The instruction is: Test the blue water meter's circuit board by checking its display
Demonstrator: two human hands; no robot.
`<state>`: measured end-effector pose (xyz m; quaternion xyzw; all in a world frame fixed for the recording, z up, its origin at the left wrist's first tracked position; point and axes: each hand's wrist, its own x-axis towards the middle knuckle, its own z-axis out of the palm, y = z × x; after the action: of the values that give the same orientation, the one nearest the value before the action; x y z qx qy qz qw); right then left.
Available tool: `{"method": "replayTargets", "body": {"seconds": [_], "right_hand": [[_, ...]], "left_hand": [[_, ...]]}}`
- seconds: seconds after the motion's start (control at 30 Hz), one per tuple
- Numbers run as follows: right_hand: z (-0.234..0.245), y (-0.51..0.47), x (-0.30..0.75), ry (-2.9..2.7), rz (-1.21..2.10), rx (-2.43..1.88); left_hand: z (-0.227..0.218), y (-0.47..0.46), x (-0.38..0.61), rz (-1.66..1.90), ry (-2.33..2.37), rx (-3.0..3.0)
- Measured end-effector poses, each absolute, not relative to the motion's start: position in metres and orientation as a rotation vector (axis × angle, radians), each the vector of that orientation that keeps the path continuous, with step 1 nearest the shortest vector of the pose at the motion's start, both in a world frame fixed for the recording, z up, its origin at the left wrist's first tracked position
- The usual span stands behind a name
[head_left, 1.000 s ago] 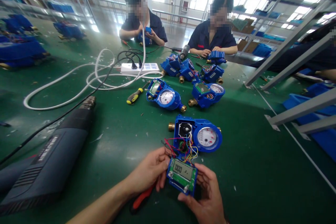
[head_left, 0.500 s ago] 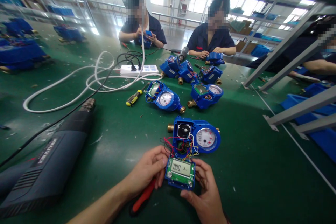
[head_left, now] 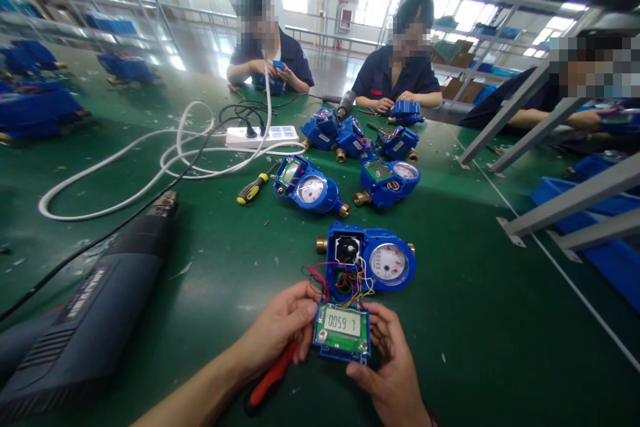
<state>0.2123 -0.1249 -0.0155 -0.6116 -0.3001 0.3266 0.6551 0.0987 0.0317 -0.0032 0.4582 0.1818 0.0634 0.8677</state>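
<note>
Both hands grip blue-framed green circuit board with LCD display (head_left: pixel 342 331): left hand (head_left: pixel 280 330) also clasps red-handled tool (head_left: pixel 270 379), right hand (head_left: pixel 393 367) cradles edge. Coloured wires (head_left: pixel 350 282) tie board to open blue water meter housing (head_left: pixel 367 260) just beyond, mechanism exposed inside.

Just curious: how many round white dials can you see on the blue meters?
3: one nearest the hands, one mid-table left, one mid-table right. The farther meters may hide more.
</note>
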Motion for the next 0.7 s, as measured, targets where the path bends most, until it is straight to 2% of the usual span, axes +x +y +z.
{"method": "replayTargets", "body": {"seconds": [0.7], "right_hand": [[-0.0181,-0.1285,0.2105,-0.762,0.639,-1.395]], "left_hand": [[-0.0014,0.0314,0.0996,0.069,0.429,1.016]]}}
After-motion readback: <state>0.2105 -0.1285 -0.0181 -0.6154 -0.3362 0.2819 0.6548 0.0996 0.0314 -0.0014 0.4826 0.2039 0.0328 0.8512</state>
